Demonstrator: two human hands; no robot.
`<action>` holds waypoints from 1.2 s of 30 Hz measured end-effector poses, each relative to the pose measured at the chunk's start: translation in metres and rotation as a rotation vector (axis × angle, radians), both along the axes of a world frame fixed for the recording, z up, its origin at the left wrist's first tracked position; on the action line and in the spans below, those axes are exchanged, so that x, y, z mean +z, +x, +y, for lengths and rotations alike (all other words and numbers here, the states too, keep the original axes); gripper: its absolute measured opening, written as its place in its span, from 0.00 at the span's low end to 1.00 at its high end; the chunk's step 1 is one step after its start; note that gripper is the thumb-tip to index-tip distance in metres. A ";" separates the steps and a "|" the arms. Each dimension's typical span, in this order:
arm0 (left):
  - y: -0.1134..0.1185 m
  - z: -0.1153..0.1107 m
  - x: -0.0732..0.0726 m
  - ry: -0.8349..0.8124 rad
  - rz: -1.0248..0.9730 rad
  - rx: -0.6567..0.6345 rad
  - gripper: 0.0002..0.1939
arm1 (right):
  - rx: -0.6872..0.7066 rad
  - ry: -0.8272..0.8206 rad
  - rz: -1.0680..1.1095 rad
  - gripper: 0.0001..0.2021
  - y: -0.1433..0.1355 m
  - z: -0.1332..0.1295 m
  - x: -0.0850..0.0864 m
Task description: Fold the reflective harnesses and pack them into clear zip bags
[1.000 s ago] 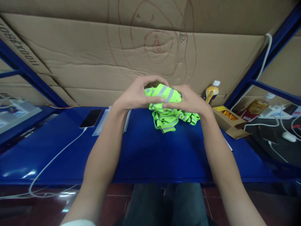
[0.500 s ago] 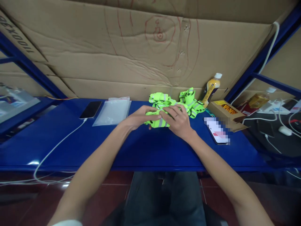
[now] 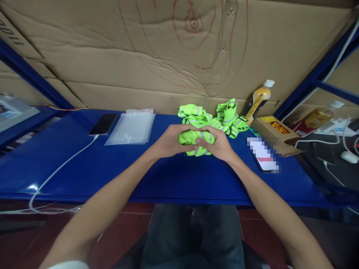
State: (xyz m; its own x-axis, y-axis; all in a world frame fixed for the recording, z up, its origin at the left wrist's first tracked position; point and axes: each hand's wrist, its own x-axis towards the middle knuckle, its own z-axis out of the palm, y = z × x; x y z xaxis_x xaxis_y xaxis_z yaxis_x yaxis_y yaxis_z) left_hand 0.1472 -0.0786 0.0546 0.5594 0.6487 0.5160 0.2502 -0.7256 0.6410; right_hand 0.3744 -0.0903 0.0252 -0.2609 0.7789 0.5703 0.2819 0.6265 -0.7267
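Observation:
Both hands are wrapped around a folded bundle of neon-green reflective strap [image 3: 187, 137] with grey stripes, close over the blue table. My left hand [image 3: 169, 142] closes on it from the left, its thumb along the near side. From the right, my right hand [image 3: 220, 145] grips the same bundle, with its thumb pressed on the front. Part of the bundle hangs below the thumbs. Just behind the hands lie more loose reflective straps [image 3: 227, 112], looped in a heap; whether they join the held bundle cannot be seen.
On the left are clear plastic bags [image 3: 131, 127] and a black phone [image 3: 103, 124] on a white cable. To the right stand a yellow drink bottle [image 3: 259, 99], an open cardboard box [image 3: 276, 130] and a lit phone [image 3: 262, 155]. A cardboard wall [image 3: 140, 71] closes off the back.
My hands have shifted from lying over the top of the bundle to clasping it from both sides, thumbs toward me. The bundle is turned and more of it shows. The camera view has shifted slightly.

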 end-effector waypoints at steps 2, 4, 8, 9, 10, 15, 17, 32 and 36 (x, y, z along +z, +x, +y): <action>0.002 -0.004 0.000 0.082 -0.010 0.010 0.19 | 0.000 -0.025 0.018 0.21 0.002 -0.002 0.007; 0.003 -0.007 0.001 0.199 0.020 0.040 0.18 | 0.049 -0.041 -0.021 0.26 0.009 -0.004 0.016; 0.004 -0.011 0.002 0.553 0.068 0.044 0.14 | 0.080 -0.046 -0.224 0.33 0.027 -0.002 0.028; 0.004 -0.011 0.001 0.650 0.063 0.039 0.14 | 0.066 -0.043 -0.254 0.30 0.030 0.000 0.029; 0.004 -0.010 0.000 0.733 0.061 0.037 0.15 | 0.055 -0.035 -0.258 0.28 0.032 0.000 0.029; 0.001 -0.001 -0.006 0.853 0.086 0.095 0.19 | 0.036 0.038 -0.171 0.25 0.028 -0.002 0.027; 0.000 0.001 -0.009 0.795 0.098 0.119 0.19 | 0.043 0.030 -0.121 0.28 0.022 -0.006 0.026; 0.012 -0.017 0.001 0.089 0.226 0.111 0.36 | -0.049 -0.082 -0.008 0.31 -0.007 -0.024 0.024; 0.015 -0.019 0.000 0.110 0.233 0.184 0.29 | -0.165 -0.069 0.046 0.38 -0.003 -0.020 0.020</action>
State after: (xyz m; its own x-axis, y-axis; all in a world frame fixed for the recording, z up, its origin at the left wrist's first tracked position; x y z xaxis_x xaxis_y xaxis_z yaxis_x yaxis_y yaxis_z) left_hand 0.1624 -0.0977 0.0551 0.5493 0.6975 0.4602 0.5148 -0.7163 0.4710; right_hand 0.3716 -0.1107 0.0448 -0.1010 0.8467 0.5223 0.3425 0.5225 -0.7808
